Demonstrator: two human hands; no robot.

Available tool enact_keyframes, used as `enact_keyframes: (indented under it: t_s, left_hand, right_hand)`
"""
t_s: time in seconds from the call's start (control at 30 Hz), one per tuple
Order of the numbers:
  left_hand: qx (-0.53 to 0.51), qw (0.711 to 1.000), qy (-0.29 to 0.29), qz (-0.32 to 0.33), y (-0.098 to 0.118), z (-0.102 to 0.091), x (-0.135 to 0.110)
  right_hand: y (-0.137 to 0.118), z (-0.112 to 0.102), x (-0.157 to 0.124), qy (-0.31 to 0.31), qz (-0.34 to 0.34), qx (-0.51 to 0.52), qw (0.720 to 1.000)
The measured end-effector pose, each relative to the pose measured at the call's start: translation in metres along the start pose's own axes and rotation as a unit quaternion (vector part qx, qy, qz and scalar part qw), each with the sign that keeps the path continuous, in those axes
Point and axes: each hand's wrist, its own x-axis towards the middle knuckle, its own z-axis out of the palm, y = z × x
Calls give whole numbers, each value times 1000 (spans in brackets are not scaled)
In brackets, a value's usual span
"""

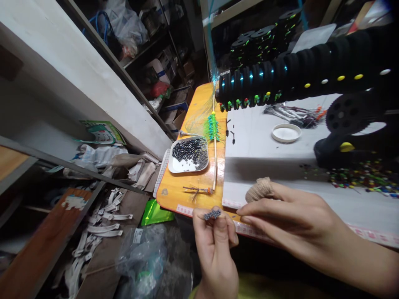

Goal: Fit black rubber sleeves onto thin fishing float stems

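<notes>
My left hand (216, 253) is below the table's front edge, thumb and fingers pinched on a small cluster of grey beads (212, 214). To its right is my right hand (296, 216), its fingertips close together. One of its fingers is wrapped in beige tape (259, 190). Whatever lies between those fingertips is too small to make out. Ahead of my left hand, a white tray (172, 167) holds black tube-like pieces and small grey pieces. A thin wooden stick (215, 166) carries bright green and blue threads (212, 126).
A black ribbed roller (268, 79) with coloured pins hangs over the table's right side, beside a toothed wheel (343, 112). A white round lid (286, 133), dark bundles (294, 115) and scattered coloured pins (358, 176) lie on the white surface. Cluttered shelves (156, 50) stand left.
</notes>
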Motion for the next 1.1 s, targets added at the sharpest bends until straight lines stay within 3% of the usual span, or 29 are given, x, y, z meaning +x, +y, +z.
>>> enact_keyframes:
  t_s: [0.17,0.3,0.57,0.67,0.73,0.8,0.83,0.97,1.1]
  left_hand:
    - [-7,1000,-12,-21,-3,2,-3]
    - [-41,998,-21,-35,-3,5,0]
    - [-190,978,-54,66,9,22,9]
    - [-218,972,-35,77,26,14,18]
    - [-157,980,-21,117,42,-2,36]
    - [31,981,-8,190,58,-24,65]
    - [177,959,-9,220,65,-36,83]
    - [368,908,-52,191,78,-64,154]
    - [506,834,-155,155,77,-55,192]
  right_hand:
    - [2,-3,-2,12,40,54,998]
    - [2,-2,-3,-6,35,76,996]
    - [-2,7,-13,-42,-40,-68,996]
    - [7,7,-20,-35,-52,-121,991]
    - [13,7,-22,-29,-44,-144,988]
    - [15,6,-23,-34,-35,-136,989]
    - [14,6,-22,-39,-31,-122,991]
    - [9,5,-15,-46,-22,-72,996]
    - [10,5,-12,-63,-21,-77,995]
